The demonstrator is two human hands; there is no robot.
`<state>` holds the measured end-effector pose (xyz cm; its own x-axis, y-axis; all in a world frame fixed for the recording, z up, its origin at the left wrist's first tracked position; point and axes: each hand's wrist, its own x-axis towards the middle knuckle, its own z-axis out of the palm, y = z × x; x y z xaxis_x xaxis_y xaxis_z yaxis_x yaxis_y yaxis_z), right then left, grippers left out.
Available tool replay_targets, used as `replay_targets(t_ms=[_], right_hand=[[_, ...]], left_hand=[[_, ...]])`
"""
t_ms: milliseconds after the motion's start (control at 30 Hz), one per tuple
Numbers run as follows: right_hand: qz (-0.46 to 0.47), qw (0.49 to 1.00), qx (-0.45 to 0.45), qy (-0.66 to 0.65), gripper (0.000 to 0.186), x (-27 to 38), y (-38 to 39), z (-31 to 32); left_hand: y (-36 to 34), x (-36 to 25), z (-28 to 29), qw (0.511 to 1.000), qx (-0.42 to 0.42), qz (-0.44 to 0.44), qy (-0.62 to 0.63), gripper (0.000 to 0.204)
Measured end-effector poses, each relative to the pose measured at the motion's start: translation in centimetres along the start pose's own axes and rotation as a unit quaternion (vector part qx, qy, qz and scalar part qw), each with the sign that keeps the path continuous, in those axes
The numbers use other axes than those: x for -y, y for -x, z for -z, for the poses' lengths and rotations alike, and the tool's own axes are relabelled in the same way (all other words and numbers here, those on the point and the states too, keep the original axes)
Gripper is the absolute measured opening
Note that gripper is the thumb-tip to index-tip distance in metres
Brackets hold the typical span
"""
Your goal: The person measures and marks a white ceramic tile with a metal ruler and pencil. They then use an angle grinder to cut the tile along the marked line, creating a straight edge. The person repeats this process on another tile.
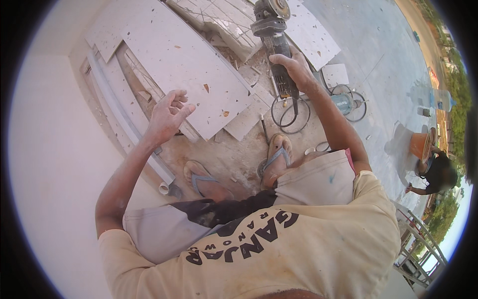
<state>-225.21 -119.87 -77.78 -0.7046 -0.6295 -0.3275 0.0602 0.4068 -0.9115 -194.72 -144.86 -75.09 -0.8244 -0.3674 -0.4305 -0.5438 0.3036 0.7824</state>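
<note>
In my right hand (294,67) I grip a black angle grinder (276,55), held upright in the picture with its disc (279,9) at the top and its cord end pointing down. My left hand (172,112) is open, fingers loosely bent and apart, over the edge of a large white board (184,65) flecked with dark debris, with nothing in it. A teal power tool (343,103) lies on the floor to the right among looped black cable (284,119). A thin dark stick with a white tip (264,127) lies near my right foot.
Broken tiles (234,25) and more boards (313,40) lie ahead. Pale pipes (162,169) run along the white wall (45,149) at my left. A co-worker (438,172) crouches at the far right by an orange bucket (418,144); metal scaffolding (418,239) stands lower right.
</note>
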Motion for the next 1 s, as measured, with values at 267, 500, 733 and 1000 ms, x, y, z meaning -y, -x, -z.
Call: replay_targets(t_ms=[267, 500, 733, 1000], right_hand=[[0.044, 0.990, -0.062, -0.121, 0.070, 3.9, 7.0, -2.1], [-0.129, 0.909, 0.049, -0.394, 0.048, 1.5, 7.1, 2.3], [-0.154, 0.968, -0.020, -0.198, 0.039, -0.3, 8.2, 2.7], [-0.140, 0.990, -0.022, -0.026, 0.037, -1.9, 8.7, 2.0]], left_hand=[[-3.4, -12.1, -18.2, 0.957, 0.112, -0.104, 0.246, 0.078], [-3.0, -13.8, -18.4, 0.843, 0.379, 0.007, 0.380, 0.075], [0.1, -12.0, -25.7, 0.973, 0.132, 0.000, 0.187, 0.075], [0.3, -9.3, -30.3, 0.981, 0.106, 0.018, 0.159, 0.069]])
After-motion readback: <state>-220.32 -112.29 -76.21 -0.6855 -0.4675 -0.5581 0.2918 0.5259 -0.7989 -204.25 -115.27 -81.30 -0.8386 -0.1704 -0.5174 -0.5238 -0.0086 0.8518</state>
